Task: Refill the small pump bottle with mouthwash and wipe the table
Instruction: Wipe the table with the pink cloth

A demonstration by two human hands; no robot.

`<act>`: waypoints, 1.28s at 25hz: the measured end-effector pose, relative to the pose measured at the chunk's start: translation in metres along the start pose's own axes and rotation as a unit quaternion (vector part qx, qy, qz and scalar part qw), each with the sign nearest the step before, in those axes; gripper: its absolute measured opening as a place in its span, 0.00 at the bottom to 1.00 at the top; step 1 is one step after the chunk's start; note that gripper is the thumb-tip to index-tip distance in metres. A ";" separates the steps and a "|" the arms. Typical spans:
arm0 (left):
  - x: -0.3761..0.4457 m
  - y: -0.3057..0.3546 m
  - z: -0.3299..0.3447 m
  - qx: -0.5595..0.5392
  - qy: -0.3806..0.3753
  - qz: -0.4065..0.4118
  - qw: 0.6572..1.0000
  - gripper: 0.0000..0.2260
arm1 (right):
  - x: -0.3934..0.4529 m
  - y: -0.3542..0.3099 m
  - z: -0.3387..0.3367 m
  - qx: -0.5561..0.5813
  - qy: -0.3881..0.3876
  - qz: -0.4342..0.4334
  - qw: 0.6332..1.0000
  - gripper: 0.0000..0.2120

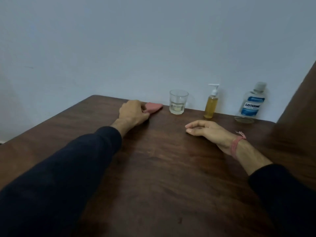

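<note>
Reaching out over the far left part of the wooden table (153,168), the left hand (132,113) has its fingers curled round a folded pink cloth (154,107), which lies flat on the wood near the wall; the grip suits taking up the wiper for the cleaning half of the task, or setting it down. Just to its right stands a clear drinking glass (178,101), upright, with only a shallow pale layer at the bottom. Nearer and further right, the right hand (205,130) rests on its edge on the table, fingers loosely bent and holding nothing, a pink thread band (236,143) at the wrist; it seems to be idling as a steadying support. Beyond it, against the wall, the small pump bottle (211,103) stands upright with its white pump head on and amber liquid filling most of it, so the refill looks done or scarcely needed. Furthest right is the Listerine mouthwash bottle (253,102), upright, capped, well apart from both hands.
</note>
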State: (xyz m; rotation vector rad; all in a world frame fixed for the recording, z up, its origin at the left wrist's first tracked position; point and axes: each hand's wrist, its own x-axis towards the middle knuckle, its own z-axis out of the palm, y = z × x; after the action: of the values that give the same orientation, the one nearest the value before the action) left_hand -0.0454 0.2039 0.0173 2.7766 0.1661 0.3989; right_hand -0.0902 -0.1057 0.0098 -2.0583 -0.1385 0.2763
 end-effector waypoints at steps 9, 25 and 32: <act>-0.134 0.032 -0.023 -0.006 -0.052 0.275 0.960 0.08 | -0.079 -0.031 0.045 -0.405 0.000 -0.163 0.900 0.34; -0.164 0.036 -0.002 -0.552 -0.271 0.102 0.782 0.22 | -0.255 -0.005 0.118 -0.269 0.003 -0.158 0.950 0.23; -0.161 0.034 0.008 -0.529 -0.251 0.132 0.800 0.29 | -0.301 -0.002 0.154 -0.265 -0.002 -0.171 0.949 0.24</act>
State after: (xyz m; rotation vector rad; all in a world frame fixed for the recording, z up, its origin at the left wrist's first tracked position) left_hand -0.1943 0.1441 -0.0198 1.6732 -0.4498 -0.1824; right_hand -0.4202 -0.0385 -0.0181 -2.5124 -0.6246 0.0232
